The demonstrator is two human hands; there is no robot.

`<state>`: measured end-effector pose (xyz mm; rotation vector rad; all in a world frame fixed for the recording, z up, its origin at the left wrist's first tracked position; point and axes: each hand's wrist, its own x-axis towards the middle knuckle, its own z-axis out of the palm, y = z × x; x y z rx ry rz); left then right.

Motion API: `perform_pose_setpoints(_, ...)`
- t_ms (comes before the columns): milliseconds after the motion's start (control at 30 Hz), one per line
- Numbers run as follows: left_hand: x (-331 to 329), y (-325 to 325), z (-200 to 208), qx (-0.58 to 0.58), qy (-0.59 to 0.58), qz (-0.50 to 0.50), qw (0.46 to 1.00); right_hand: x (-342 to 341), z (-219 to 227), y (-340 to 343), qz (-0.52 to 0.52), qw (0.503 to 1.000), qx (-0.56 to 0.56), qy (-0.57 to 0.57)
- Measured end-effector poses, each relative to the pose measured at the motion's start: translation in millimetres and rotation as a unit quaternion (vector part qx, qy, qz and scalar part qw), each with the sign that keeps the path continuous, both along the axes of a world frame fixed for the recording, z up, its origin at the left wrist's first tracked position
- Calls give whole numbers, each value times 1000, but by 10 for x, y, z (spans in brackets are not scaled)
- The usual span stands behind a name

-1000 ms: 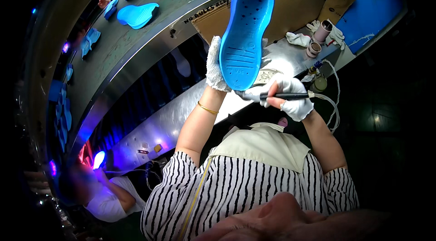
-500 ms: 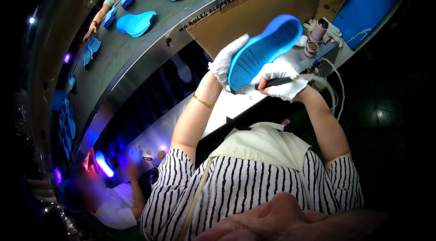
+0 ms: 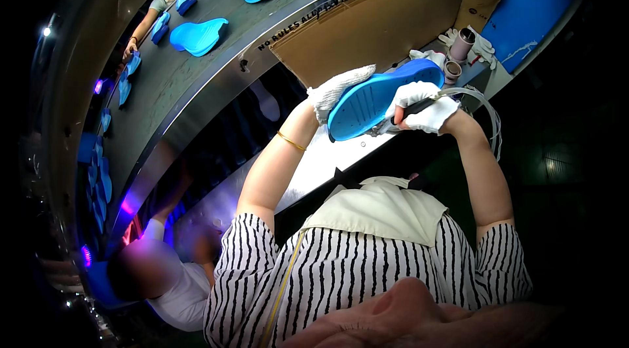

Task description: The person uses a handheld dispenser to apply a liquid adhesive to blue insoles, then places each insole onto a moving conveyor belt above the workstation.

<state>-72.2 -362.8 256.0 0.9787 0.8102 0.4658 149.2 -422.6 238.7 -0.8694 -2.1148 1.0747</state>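
Note:
A blue shoe sole (image 3: 364, 103), its grooved inside facing me, lies tilted in my left hand (image 3: 334, 94). That hand wears a white glove and grips the sole's left and far edge. My right hand (image 3: 429, 111), in a white glove with bare fingertips, is closed around a black-handled tool (image 3: 417, 107). A pale tube (image 3: 488, 109) trails from the tool behind the hand. The tool's tip is hidden, so I cannot tell whether it touches the sole. The right hand covers part of the sole's near right edge.
Several blue soles (image 3: 200, 37) ride on a curved dark belt (image 3: 154, 82) to the left. A brown cardboard sheet (image 3: 367, 23) stands ahead. A pink tumbler (image 3: 461, 45) and gloves are at the right. A co-worker (image 3: 187, 292) sits lower left; another person's arm (image 3: 145, 23) reaches the belt's far side.
The sole has tipped lower and flatter, its far end coming nearer to me. My right hand with the tool has moved right along it. The co-worker at lower left has raised an arm toward the belt.

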Motion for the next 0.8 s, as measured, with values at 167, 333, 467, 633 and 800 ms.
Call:
perform_pose_setpoints(167,58,-2,53,-4,-4,3,1000,-27,-10,23,-14,998,24,54)
perform_pose_setpoints(333,51,29,23,9,-4,29,1000,297,93,8,-19,998,54,4)
perform_pose_setpoints(467,61,52,-153,-52,-207,71,974,39,159,-180,-86,980,-66,167)
perform_pose_setpoints(633,130,142,-358,-46,-368,77,925,-435,-83,-390,-147,969,39,196)
perform_pose_setpoints(800,195,-29,-347,-73,-365,81,924,-390,13,-297,-32,941,-165,294)
